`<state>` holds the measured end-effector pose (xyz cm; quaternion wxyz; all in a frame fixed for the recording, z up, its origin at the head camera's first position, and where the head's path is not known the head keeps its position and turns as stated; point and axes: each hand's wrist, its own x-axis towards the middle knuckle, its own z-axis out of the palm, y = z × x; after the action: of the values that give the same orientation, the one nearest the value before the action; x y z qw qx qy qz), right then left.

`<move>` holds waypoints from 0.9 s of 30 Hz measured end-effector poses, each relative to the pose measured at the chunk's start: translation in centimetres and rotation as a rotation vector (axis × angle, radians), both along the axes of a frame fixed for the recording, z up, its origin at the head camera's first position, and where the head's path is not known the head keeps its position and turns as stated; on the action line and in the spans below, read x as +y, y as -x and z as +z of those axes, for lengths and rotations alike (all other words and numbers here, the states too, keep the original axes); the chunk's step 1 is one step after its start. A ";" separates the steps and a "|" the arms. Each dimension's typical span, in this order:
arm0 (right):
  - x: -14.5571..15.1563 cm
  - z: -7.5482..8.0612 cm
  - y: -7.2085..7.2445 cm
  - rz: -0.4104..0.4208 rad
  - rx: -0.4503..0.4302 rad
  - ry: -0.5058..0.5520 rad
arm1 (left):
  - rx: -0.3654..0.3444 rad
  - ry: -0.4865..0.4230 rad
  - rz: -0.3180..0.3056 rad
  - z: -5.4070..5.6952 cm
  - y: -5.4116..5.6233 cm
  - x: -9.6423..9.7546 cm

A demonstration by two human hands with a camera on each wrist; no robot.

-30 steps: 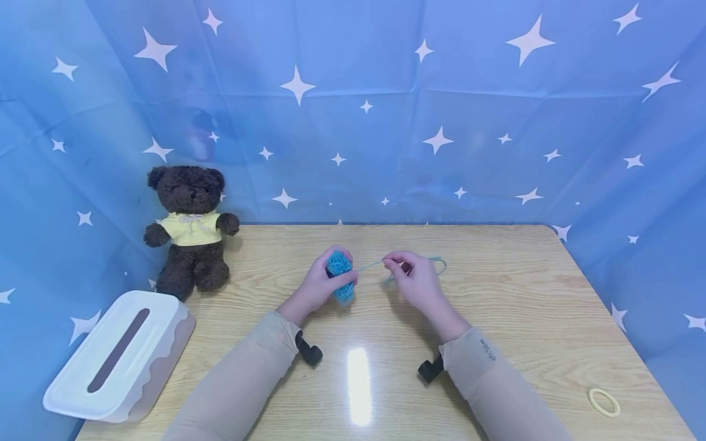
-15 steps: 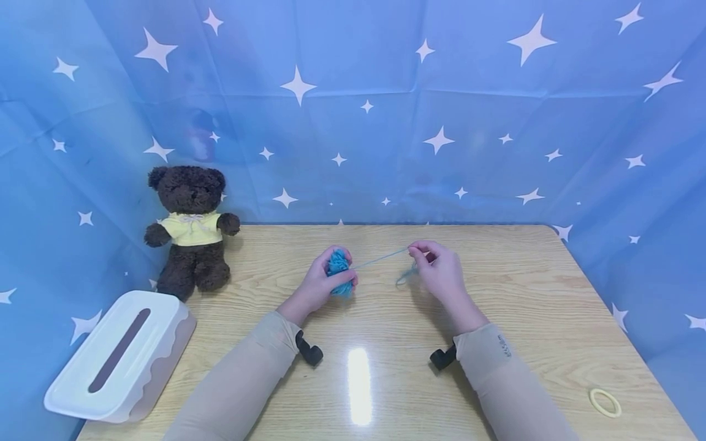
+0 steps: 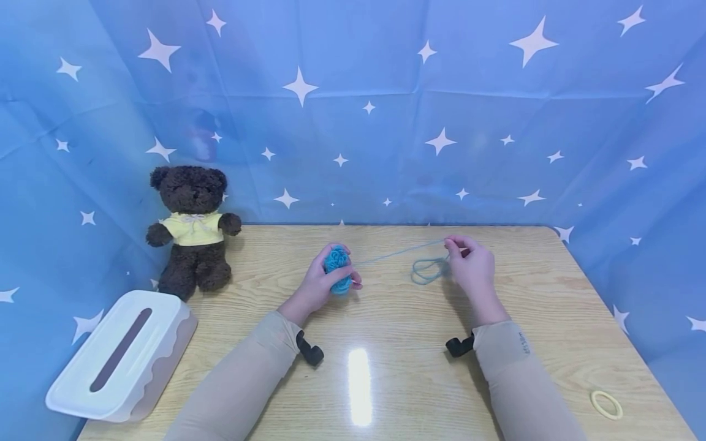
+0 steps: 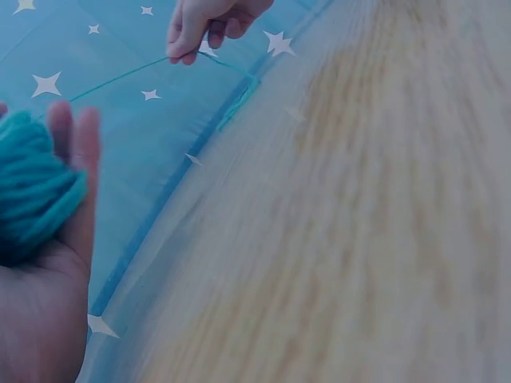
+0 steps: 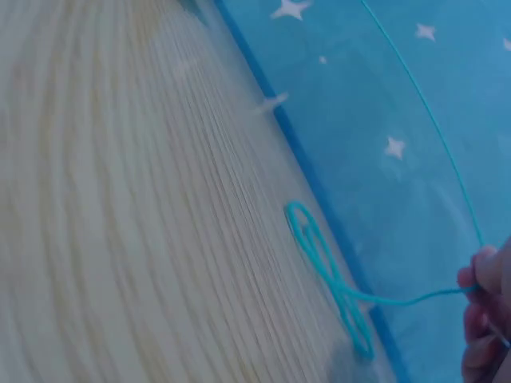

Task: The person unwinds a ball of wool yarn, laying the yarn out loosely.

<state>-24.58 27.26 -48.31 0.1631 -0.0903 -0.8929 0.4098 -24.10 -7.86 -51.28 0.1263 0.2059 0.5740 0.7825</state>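
Observation:
In the head view my left hand (image 3: pixel 317 285) holds a small ball of blue yarn (image 3: pixel 337 267), thumb across its front and fingers behind. A thin yarn strand (image 3: pixel 399 252) runs taut from the ball to my right hand (image 3: pixel 473 267), whose thumb and fingertips pinch it. Below that hand dangles a looped bit of yarn (image 3: pixel 423 279); the right wrist view shows these loops (image 5: pixel 323 267) joined to the pinched strand. The left wrist view has the yarn ball (image 4: pixel 36 191) partly cut off at its edge, cradled against the palm.
A dark brown teddy bear (image 3: pixel 194 236) in a yellow top sits at the table's back left. In front of it stands a white tissue box (image 3: pixel 124 358) with a slot. A pale yellow ring (image 3: pixel 606 405) lies at the right. Star-patterned blue cloth (image 3: pixel 353 128) surrounds the wooden table (image 3: pixel 408 380).
My right hand has moved right, away from the ball, and the strand between the hands has grown longer. My left hand stays in place while the ball turns slightly in it.

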 end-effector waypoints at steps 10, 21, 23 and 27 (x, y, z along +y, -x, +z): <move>2.7 -0.8 0.2 -0.097 -0.127 -0.024 | 0.054 0.077 0.108 0.1 0.0 0.0; 1.5 -0.8 -0.2 0.010 -0.236 -0.200 | -0.007 0.124 0.089 -0.1 0.1 0.0; 0.0 -0.6 -0.4 0.061 -0.134 -0.179 | -0.011 0.133 0.086 -0.1 0.1 0.1; -3.9 -0.5 -1.1 0.295 0.013 -0.066 | -0.007 0.138 0.077 -0.3 0.2 0.1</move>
<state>-23.44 23.31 -48.82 0.1099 0.0501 -0.9084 0.4003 -24.32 -7.76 -51.55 0.1119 0.1718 0.6335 0.7461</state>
